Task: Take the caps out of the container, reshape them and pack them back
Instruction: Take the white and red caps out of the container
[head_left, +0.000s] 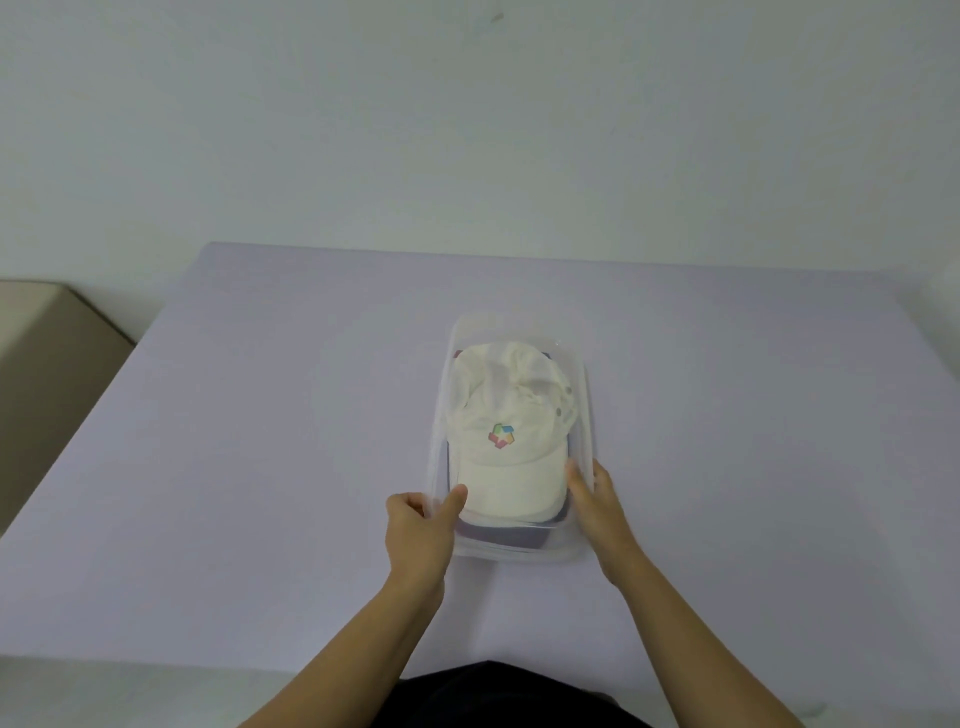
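Cream cap (504, 431) in clear container (519, 555); left hand (415, 535), right hand (597, 509) pinch side walls

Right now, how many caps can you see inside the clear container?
2. A cream cap lies on top in the container; a dark cap shows beneath it at the near end. More may be hidden underneath.

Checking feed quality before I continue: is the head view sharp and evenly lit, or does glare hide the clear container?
Head view: soft even light, faint shadows, slightly blurry; clear container rim faint but traceable, small glint at its far right corner; white cap reads clearly.
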